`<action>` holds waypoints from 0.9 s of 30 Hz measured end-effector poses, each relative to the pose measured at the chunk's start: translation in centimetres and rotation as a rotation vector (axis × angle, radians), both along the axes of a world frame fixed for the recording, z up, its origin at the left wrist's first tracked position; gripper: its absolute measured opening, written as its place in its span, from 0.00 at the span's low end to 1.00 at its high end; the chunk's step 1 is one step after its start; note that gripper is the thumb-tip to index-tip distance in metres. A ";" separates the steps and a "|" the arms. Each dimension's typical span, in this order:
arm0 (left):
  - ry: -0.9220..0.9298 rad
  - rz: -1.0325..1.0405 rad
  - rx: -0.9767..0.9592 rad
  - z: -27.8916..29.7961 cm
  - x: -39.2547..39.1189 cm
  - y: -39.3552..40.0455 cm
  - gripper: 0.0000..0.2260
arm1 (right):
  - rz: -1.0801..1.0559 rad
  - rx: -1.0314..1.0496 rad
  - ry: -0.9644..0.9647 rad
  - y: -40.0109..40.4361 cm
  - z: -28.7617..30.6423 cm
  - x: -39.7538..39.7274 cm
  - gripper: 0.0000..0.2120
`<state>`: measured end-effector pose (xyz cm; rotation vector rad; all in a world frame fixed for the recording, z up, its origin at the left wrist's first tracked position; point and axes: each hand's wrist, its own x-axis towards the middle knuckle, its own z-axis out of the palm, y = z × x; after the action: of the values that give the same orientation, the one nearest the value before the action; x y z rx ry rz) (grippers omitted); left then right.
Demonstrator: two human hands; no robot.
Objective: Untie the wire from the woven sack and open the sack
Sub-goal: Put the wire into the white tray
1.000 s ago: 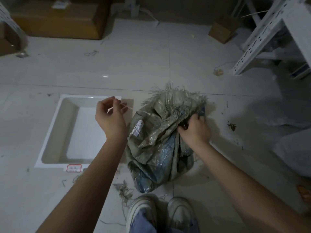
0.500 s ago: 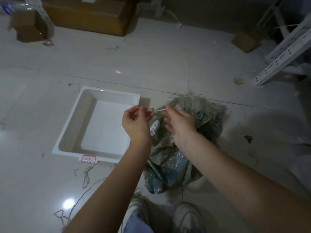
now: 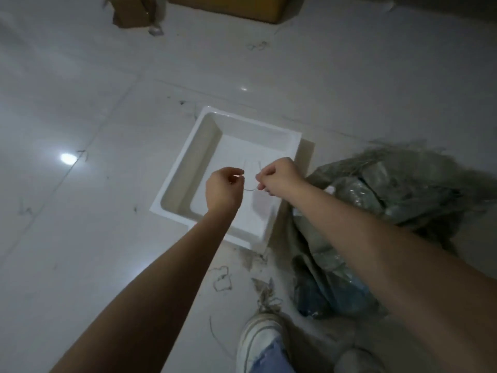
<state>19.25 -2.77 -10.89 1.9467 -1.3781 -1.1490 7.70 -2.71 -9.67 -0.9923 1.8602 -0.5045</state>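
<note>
Grip: left hand (image 3: 223, 189) and right hand (image 3: 279, 175) pinch the wire (image 3: 249, 188) over the tray (image 3: 188, 168).
Risk: the springy wire could flick free and miss it.

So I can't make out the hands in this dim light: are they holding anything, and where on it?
Yes: a thin wire, pinched near each end by the left hand and right hand, above the white tray. The woven sack is not held.
</note>
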 end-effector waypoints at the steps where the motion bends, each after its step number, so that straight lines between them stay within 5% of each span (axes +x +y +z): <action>1: -0.070 -0.047 0.022 -0.9 0.9 -0.3 0.10 | 0.045 0.038 0.026 -0.3 -1.0 0.7 0.08; 9: -0.509 -0.158 0.187 -6.2 3.2 -0.1 0.14 | 0.038 0.065 0.242 0.7 -6.4 6.0 0.16; 12: -0.648 -0.253 0.232 -6.7 3.1 0.3 0.14 | 0.034 0.066 0.236 1.5 -7.5 6.5 0.05; 16: -0.678 -0.352 0.340 -6.7 2.9 -0.2 0.13 | -0.055 0.146 0.150 2.6 -8.9 7.2 0.03; 18: -0.661 -0.360 0.395 -6.7 3.0 -0.5 0.13 | -0.125 0.189 0.107 2.5 -9.0 7.5 0.11; 23: -0.750 -0.436 0.413 -6.4 2.7 -0.5 0.05 | 0.179 0.166 0.263 2.8 -7.5 7.5 0.10; 27: -1.099 -0.698 0.324 -5.6 2.3 0.0 0.13 | 0.356 0.219 0.437 2.6 -6.7 7.7 0.12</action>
<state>21.55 -2.79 -16.48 2.5601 -2.7238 -0.4817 15.36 -0.14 -16.37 -1.3205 1.9976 0.1408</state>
